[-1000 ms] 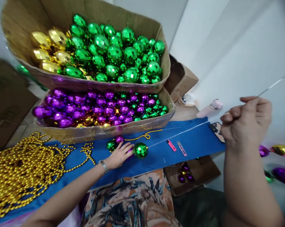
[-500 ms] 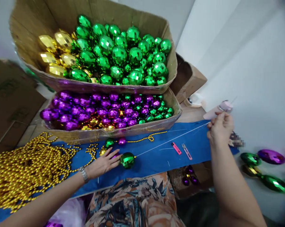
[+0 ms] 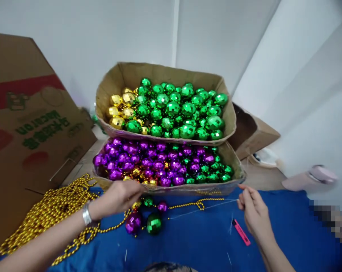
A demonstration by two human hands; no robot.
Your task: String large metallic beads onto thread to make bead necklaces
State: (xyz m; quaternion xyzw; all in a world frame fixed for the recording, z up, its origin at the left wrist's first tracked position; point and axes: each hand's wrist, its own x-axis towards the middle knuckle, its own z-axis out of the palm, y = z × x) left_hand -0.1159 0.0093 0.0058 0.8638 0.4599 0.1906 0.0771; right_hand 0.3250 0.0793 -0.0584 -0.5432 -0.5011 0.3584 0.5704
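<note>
My right hand pinches a thin white thread, which runs left to a tiny gold bead near a large faceted green ball. Beside that ball lie a large purple ball, a smaller green one, a smaller purple one and a gold one. My left hand is held at the front rim of the lower box, its fingers curled together. Whatever those fingers may hold is hidden. A gold bead chain lies along the box front.
An upper cardboard box holds green and gold balls, while the lower one holds mostly purple and green. Gold bead strands heap on the left of the blue cloth. At right are a pink cutter and a pink bottle.
My left hand has left the balls on the cloth and risen to the lower box's rim. My right hand still grips the thread, now slacker and nearer the box. The view has tilted up.
</note>
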